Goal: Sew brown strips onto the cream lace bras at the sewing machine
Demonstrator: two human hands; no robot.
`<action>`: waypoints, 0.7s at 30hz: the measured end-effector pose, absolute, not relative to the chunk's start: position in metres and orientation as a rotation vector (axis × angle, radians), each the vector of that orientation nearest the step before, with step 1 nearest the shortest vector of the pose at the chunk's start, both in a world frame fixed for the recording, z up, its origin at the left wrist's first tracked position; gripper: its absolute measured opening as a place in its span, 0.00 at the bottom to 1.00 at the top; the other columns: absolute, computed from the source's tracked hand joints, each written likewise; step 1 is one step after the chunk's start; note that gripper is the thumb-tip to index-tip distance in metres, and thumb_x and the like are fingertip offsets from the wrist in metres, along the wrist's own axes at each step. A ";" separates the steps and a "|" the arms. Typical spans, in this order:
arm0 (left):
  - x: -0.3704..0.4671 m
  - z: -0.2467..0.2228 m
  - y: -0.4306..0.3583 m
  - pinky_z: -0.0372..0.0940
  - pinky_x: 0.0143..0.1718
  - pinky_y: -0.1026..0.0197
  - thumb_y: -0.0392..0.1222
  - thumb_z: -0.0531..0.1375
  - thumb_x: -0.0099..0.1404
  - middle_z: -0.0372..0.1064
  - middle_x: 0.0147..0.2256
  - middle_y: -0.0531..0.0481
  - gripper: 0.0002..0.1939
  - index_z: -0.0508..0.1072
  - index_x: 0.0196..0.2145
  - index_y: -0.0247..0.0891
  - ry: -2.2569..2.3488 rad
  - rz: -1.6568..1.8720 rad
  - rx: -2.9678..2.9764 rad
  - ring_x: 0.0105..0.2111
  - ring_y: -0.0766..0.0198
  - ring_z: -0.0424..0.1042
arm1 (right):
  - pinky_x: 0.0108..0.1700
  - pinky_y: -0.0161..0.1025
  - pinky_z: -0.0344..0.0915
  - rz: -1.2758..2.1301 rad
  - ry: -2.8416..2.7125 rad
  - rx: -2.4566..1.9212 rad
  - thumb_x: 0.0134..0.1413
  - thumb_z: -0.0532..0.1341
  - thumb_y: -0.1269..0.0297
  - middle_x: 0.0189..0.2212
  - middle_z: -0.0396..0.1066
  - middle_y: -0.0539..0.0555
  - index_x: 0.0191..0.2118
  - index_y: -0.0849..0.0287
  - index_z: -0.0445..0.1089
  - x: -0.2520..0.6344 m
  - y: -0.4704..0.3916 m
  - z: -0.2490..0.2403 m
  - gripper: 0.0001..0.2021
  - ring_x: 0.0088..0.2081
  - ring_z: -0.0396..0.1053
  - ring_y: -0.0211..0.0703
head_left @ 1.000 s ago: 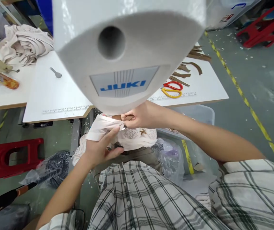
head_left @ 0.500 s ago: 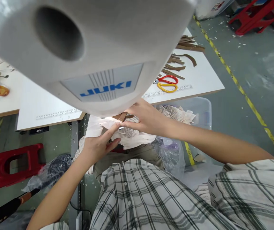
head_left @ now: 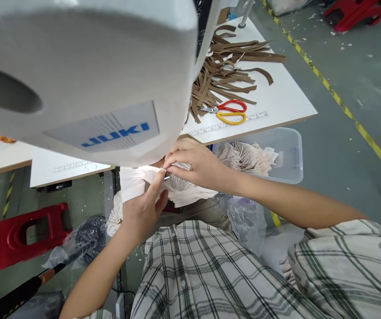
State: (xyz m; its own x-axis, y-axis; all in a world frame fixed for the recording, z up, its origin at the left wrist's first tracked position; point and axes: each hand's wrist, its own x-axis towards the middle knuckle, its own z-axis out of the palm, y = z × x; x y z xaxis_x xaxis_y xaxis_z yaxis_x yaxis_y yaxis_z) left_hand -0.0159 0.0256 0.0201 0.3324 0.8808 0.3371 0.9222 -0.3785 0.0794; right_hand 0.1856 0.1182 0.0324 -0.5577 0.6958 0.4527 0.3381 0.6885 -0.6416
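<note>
Beneath the white sewing machine head (head_left: 120, 88), my two hands meet at a pale pink-white fabric piece (head_left: 132, 179). My left hand (head_left: 145, 206) comes in from the lower left, with thumb and index finger closed on the fabric near its edge. My right hand (head_left: 198, 161) has its fingertips pressed together beside the left index fingertip, pinching a brown strip (head_left: 167, 174), of which only a little shows. Gathered threads or fine folds lie on the fabric below my right hand. The machine head hides the needle area.
On the white table, many brown strips (head_left: 223, 66) lie behind scissors (head_left: 232, 117) with red and yellow handles. A clear bin (head_left: 292, 155) holds pale fabric pieces (head_left: 246, 157). A red stool (head_left: 13, 235) stands at left. Plastic bags lie on the floor.
My right fingers have curled in closer to the left fingertips, covering more of the brown strip. The view has shifted, showing more strips and the bin.
</note>
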 end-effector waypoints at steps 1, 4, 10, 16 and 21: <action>-0.015 0.021 0.025 0.46 0.17 0.64 0.45 0.60 0.68 0.73 0.26 0.54 0.27 0.63 0.63 0.45 -1.688 -0.472 -2.444 0.17 0.70 0.63 | 0.50 0.44 0.65 0.605 -2.178 -0.764 0.63 0.59 0.68 0.39 0.74 0.54 0.40 0.55 0.76 0.186 0.117 0.029 0.07 0.45 0.70 0.44; -0.017 0.025 0.023 0.44 0.16 0.64 0.46 0.59 0.69 0.70 0.23 0.55 0.26 0.64 0.63 0.45 -1.721 -0.443 -2.462 0.15 0.71 0.58 | 0.52 0.46 0.67 0.429 -2.169 -0.657 0.64 0.56 0.69 0.42 0.76 0.53 0.43 0.54 0.74 0.187 0.113 0.017 0.10 0.48 0.71 0.44; -0.046 0.025 0.032 0.55 0.23 0.68 0.43 0.56 0.71 0.74 0.30 0.53 0.24 0.64 0.64 0.46 -1.590 -0.489 -2.796 0.21 0.71 0.65 | 0.56 0.50 0.63 0.205 -2.218 -0.637 0.61 0.59 0.70 0.41 0.79 0.48 0.43 0.47 0.76 0.192 0.114 0.013 0.11 0.50 0.70 0.45; -0.050 0.028 0.037 0.55 0.24 0.67 0.42 0.54 0.71 0.72 0.28 0.53 0.22 0.68 0.62 0.49 -1.607 -0.373 -2.752 0.22 0.69 0.65 | 0.47 0.46 0.67 0.647 -2.086 -0.894 0.64 0.57 0.65 0.36 0.76 0.53 0.48 0.51 0.74 0.193 0.100 0.013 0.11 0.40 0.71 0.44; -0.028 0.039 0.028 0.49 0.20 0.64 0.44 0.56 0.70 0.71 0.25 0.52 0.23 0.67 0.62 0.47 -1.706 -0.309 -2.631 0.19 0.67 0.62 | 0.31 0.37 0.67 1.389 -1.608 -1.019 0.69 0.49 0.51 0.33 0.71 0.51 0.63 0.54 0.55 0.177 0.113 0.002 0.22 0.25 0.65 0.37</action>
State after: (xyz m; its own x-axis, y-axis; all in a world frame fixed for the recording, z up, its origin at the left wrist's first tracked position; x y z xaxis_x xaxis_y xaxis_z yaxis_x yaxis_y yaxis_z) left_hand -0.0277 0.0277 0.0393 0.3943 0.9051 0.1590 0.9033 -0.4135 0.1139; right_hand 0.1769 0.1130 0.0022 -0.3885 0.9203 0.0470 0.0872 0.0875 -0.9923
